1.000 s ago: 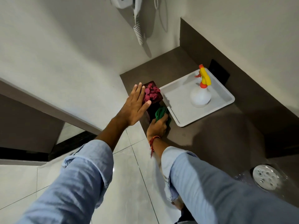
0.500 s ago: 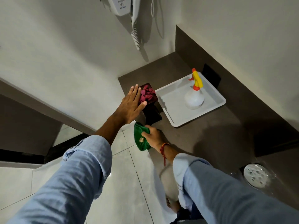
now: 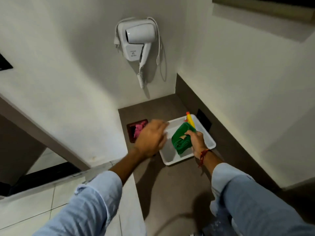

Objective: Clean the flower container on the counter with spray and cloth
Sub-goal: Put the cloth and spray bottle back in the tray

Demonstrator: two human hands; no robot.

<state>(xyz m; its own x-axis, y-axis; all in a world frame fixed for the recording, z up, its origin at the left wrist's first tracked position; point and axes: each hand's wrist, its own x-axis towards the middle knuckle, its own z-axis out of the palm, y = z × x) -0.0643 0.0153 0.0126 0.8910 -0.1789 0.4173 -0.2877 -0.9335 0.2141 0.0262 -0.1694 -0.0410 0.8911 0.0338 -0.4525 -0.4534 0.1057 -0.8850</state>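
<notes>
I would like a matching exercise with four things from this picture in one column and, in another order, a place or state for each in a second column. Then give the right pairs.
Things:
1. green cloth
2. flower container
3. hair dryer
4. white tray

Places or states:
A. mounted on the wall above the counter
B. held in the right hand
C. lying flat on the counter, under the cloth
D. standing near the counter's left edge, partly hidden by the left hand

Right pairs: 1-B, 2-D, 3-A, 4-C
</notes>
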